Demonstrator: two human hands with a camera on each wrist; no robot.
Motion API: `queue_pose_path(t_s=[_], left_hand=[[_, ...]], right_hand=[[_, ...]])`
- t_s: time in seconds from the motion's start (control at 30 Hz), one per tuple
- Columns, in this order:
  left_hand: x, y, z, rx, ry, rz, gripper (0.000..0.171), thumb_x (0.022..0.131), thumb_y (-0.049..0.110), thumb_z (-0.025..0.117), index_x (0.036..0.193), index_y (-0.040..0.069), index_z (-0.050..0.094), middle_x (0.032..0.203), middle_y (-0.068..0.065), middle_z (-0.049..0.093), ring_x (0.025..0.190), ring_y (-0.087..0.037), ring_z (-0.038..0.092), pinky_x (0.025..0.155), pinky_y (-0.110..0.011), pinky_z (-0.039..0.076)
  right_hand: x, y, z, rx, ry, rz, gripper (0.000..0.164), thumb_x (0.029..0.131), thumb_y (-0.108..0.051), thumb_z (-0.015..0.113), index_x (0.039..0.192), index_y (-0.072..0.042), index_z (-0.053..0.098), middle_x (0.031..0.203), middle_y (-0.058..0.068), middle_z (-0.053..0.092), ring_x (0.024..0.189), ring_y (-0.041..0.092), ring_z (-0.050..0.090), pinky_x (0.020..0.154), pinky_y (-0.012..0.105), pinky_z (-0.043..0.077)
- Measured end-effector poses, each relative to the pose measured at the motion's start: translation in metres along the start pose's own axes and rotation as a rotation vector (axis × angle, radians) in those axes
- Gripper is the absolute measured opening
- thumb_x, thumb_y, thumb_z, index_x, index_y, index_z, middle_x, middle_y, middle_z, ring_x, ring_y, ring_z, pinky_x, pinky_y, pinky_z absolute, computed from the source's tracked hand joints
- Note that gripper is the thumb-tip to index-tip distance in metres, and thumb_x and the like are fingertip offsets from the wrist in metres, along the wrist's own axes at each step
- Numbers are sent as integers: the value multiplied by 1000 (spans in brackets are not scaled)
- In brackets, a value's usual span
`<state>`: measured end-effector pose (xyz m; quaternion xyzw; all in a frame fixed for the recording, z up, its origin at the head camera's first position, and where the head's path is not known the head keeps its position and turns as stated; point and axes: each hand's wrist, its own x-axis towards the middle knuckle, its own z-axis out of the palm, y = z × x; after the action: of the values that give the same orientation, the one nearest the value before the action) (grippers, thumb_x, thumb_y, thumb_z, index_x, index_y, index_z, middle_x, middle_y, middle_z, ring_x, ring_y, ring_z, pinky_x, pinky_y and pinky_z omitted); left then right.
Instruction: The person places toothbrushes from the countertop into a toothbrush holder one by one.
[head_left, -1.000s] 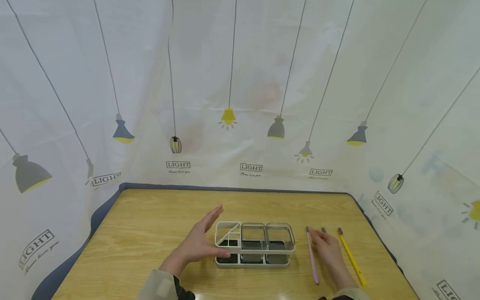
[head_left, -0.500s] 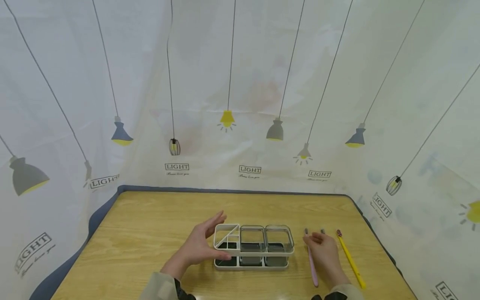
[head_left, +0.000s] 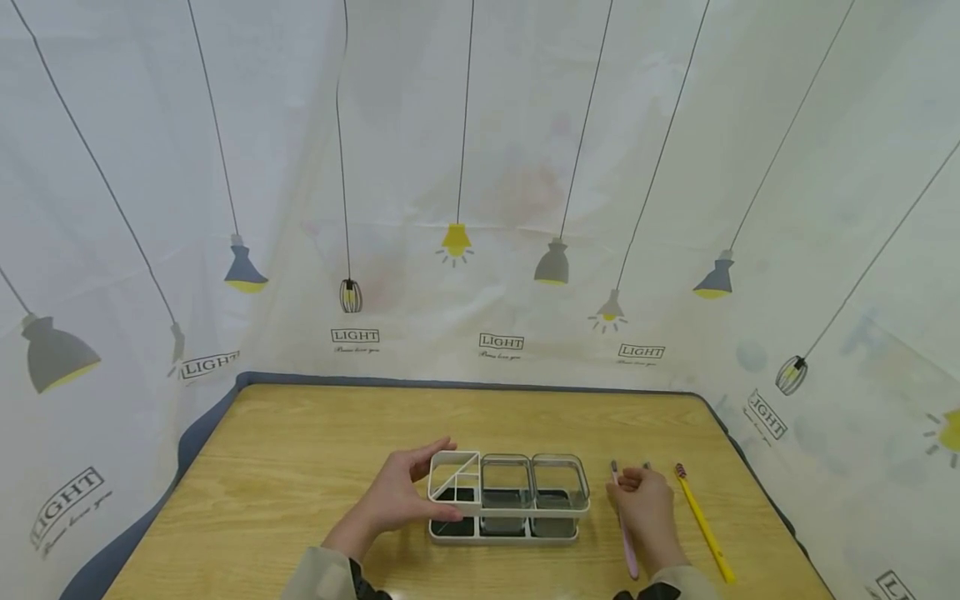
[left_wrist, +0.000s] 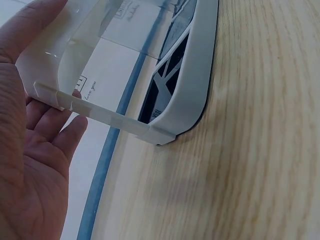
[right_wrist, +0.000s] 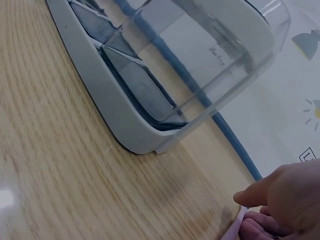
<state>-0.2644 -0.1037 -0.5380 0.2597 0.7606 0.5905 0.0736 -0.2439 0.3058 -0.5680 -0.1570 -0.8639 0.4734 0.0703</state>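
A white and clear two-tier toothbrush holder [head_left: 510, 508] stands on the table, with a divided section at its left and two clear cups [head_left: 558, 482] beside it. My left hand [head_left: 397, 493] grips its upper left end, thumb in front and fingers behind. In the left wrist view the same hand [left_wrist: 37, 150] curls round the clear upper part. My right hand [head_left: 647, 512] pinches a pink toothbrush [head_left: 628, 550] that lies right of the holder. The right wrist view has this hand [right_wrist: 287, 202] at its lower right corner, the pink handle [right_wrist: 234, 229] between thumb and fingers.
A yellow toothbrush [head_left: 705, 525] lies right of my right hand. The head of another toothbrush [head_left: 647, 466] shows behind that hand, its handle hidden. A pale curtain [head_left: 510, 167] printed with lamps surrounds the wooden table [head_left: 300, 433] at the back and sides.
My right hand has shifted left onto the pink toothbrush and now pinches it. The left hand's fingers have come in closer to the holder's left end. The holder stays put.
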Motion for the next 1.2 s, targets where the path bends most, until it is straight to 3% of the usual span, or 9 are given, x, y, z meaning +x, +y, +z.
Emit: queue_pose_path(t_s=[0.6,0.93,1.2], left_hand=[[-2,1,-1,-37,2,-54,91,75,25,100,154,14,57,149,-10,60,136,-35,58,112,-56,44],[-2,-1,1,-13,5,-81,88,76,27,99,153,15,58,149,-8,60,134,-34,60,111,-54,46],[-2,-2,0,-8,10,-89,88,76,28,99,153,15,58,153,-10,57,136,-32,58,113,-55,44]], right_hand=[[5,1,6,-123,140,-51,27,87,7,74,112,17,69,99,26,75,94,42,73,83,49,61],[6,-4,-2,-124,93,-17,25,84,6,76,107,13,73,90,18,75,84,32,73,74,43,61],[-1,-16,-10,-27,80,-23,26,85,6,78,109,14,72,93,19,76,87,32,73,68,29,59]])
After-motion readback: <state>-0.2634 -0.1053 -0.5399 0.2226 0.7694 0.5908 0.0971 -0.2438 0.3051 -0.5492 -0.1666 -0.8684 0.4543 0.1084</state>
